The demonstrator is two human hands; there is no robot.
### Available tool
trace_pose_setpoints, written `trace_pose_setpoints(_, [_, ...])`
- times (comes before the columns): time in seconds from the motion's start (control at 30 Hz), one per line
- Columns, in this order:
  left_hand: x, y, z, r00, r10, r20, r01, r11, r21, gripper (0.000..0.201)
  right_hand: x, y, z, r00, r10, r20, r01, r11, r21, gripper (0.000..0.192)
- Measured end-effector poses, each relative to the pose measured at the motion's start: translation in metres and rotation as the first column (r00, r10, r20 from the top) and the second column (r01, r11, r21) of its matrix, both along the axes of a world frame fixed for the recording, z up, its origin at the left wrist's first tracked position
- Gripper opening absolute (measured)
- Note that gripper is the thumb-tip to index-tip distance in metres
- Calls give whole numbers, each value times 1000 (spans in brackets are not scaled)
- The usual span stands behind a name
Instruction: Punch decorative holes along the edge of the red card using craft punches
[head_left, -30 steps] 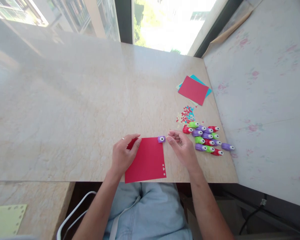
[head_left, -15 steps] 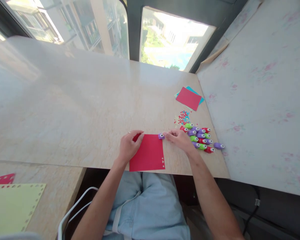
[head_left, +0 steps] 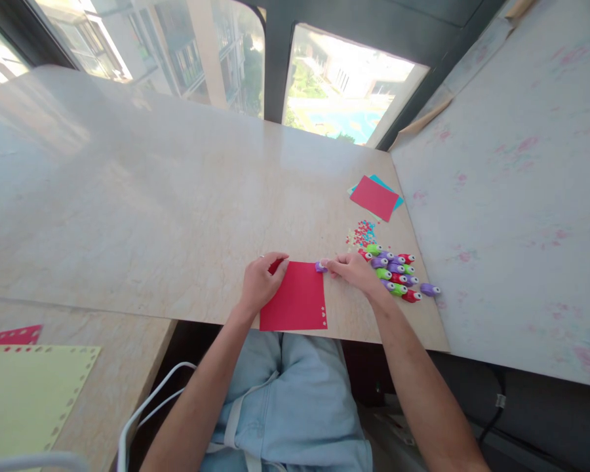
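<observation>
While I look down through the head camera, taking the red sheet (head_left: 299, 298) as my clock centre and the window (head_left: 349, 85) as twelve, I find the purple punch (head_left: 318, 267) at the sheet's one-to-two o'clock corner. My right hand (head_left: 353, 272) reaches it from the two o'clock side, thumb and fingertips drawn close together in a pinch on its outer end. At ten o'clock, my left hand (head_left: 261, 285) arches over the sheet's corner, loosely curled, thumb and forefinger tips near each other by the far edge; I cannot tell whether they grip the paper or only rest on it. Small punched holes (head_left: 323, 315) run along the sheet's side at four o'clock.

Between two and three, just past my right hand, I see a cluster of purple, green and red punches (head_left: 396, 270), with a lone purple one (head_left: 430, 289) apart from it at three. Between one and two lie the confetti (head_left: 364, 231) and, beyond it, a fanned stack of cards (head_left: 375, 198) with red on top. Well off at eight, a yellow sheet (head_left: 37, 396) with punched edges overlaps another red sheet (head_left: 22, 337).
</observation>
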State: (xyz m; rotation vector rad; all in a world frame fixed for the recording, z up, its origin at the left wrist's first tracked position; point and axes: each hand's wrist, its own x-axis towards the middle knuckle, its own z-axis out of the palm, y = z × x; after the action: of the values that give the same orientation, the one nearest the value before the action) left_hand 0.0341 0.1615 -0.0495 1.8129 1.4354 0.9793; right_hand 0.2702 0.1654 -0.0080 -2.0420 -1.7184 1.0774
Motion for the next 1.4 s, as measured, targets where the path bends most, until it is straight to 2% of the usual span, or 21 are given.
trace_pose_setpoints(0.3, [1, 0, -1, 1000, 0, -15, 0, 1000, 7, 17, 5, 10, -6, 995, 72, -63, -76, 995, -59, 45])
trace_pose_setpoints(0.63, [1, 0, 1, 1000, 5, -12, -4, 1000, 15, 17, 5, 14, -7, 986, 81, -146, -98, 989, -112, 41])
trace_pose_setpoints(0.87, [1, 0, -2, 1000, 0, 4, -1, 1000, 21, 17, 9, 9, -8, 945, -47, -324, -34, 970, -239, 45])
trace_pose_setpoints(1.03, [0, -1, -3, 1000, 1, 10, -1, 1000, 24, 17, 11, 6, -6, 931, -67, -360, -25, 969, -245, 49])
trace_pose_setpoints(1.13, [-1, -1, -3, 1000, 0, 14, 0, 1000, 22, 17, 10, 1, -8, 927, -73, -368, 10, 985, -170, 51])
trace_pose_setpoints(1.23, [-1, -1, -3, 1000, -2, 13, 2, 1000, 18, 16, 9, -10, -15, 940, -56, -338, 58, 998, -6, 48])
trace_pose_setpoints(1.33, [0, -1, -3, 1000, -15, 10, 14, 1000, 19, 16, 8, -20, -23, 968, 28, -251, 20, 983, 185, 62])
trace_pose_setpoints(1.4, [0, -1, -3, 1000, -20, 6, 20, 1000, 22, 16, 8, -24, -27, 979, 82, -186, -32, 965, 260, 65])
